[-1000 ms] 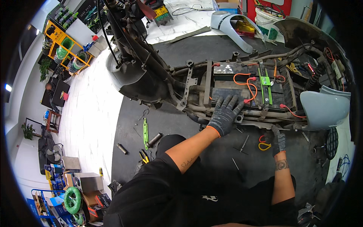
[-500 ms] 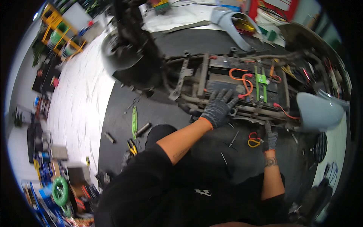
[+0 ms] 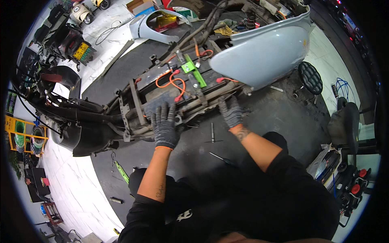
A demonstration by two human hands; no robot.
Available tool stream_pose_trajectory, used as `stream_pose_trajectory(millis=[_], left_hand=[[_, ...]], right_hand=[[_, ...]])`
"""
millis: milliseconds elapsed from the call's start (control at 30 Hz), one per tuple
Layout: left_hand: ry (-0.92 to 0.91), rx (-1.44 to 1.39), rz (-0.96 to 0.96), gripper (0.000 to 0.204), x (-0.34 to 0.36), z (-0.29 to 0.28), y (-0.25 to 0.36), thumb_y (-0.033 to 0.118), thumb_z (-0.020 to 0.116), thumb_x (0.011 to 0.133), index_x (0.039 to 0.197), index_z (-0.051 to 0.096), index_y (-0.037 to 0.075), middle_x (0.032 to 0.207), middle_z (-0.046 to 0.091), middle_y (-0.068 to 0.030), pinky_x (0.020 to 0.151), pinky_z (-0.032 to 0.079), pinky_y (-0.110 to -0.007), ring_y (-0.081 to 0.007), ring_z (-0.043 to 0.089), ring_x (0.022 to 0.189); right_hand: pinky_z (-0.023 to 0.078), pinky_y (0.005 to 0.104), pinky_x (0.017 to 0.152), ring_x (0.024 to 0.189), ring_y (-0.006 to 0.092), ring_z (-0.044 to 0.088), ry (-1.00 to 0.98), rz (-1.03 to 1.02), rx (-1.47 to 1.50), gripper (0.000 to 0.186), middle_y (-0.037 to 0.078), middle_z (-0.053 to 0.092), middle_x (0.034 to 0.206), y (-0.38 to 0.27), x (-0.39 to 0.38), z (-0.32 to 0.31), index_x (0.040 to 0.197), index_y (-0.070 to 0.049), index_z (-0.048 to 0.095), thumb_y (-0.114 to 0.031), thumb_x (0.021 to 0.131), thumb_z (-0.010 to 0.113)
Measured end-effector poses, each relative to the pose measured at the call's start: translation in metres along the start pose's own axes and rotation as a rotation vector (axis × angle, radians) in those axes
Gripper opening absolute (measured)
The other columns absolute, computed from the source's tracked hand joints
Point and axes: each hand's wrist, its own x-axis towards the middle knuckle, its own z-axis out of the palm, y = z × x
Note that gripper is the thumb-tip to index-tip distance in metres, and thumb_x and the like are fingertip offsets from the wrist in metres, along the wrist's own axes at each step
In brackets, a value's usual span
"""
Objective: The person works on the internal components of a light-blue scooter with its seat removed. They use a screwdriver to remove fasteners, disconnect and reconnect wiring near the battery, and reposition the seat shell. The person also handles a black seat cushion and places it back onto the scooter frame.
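Observation:
My left hand (image 3: pixel 164 125), in a grey knit glove with an orange cuff, lies with fingers outstretched on the near edge of a dark battery pack (image 3: pixel 156 106) in a stripped scooter frame (image 3: pixel 142 130). My right hand (image 3: pixel 231 112), gloved alike, reaches to the near frame rail (image 3: pixel 216 94), just below a pale blue body panel (image 3: pixel 263 54). Its fingers are apart, the tips at the rail; nothing held is visible. Orange cables (image 3: pixel 184 86) with red ends loop over the battery pack. A bright green strap (image 3: pixel 197 76) crosses it.
On the dark mat lie a T-handle tool (image 3: pixel 212 131), a screwdriver (image 3: pixel 221 158), a green bar (image 3: pixel 121 172) and a metal cylinder (image 3: pixel 116 200). A black quilted pad (image 3: pixel 310 77) stands at the right. Beyond the frame lies another pale blue panel (image 3: pixel 142 27).
The view has swung to the right. My right hand has come up onto the rail, closer to the left hand. The red and yellow handled tool beside it no longer shows.

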Motion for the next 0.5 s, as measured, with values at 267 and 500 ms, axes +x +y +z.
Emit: stream_pose_trajectory(millis=[267, 500], left_hand=[[-0.062, -0.611, -0.383, 0.065, -0.083, -0.054, -0.027, 0.014, 0.072, 0.09, 0.148, 0.043, 0.005, 0.144, 0.053, -0.019, 0.111, 0.04, -0.041, -0.0346, 0.049, 0.135], [0.366, -1.591, -1.092, 0.042, -0.153, -0.152, -0.142, 0.029, 0.043, 0.105, 0.142, 0.051, 0.011, 0.153, 0.045, -0.0135, 0.112, 0.041, -0.048, -0.0312, 0.044, 0.139]], right_hand=[[0.044, 0.0453, 0.103, 0.12, 0.0406, 0.054, 0.113, 0.189, 0.299, 0.062, 0.03, 0.057, 0.128, 0.005, -0.018, 0.023, 0.134, 0.009, 0.049, -0.036, 0.094, 0.068], [0.039, 0.0451, 0.108, 0.126, 0.0382, 0.05, 0.118, 0.186, 0.262, 0.069, 0.028, 0.052, 0.136, -0.026, -0.005, 0.017, 0.139, 0.009, 0.041, -0.036, 0.095, 0.068]])
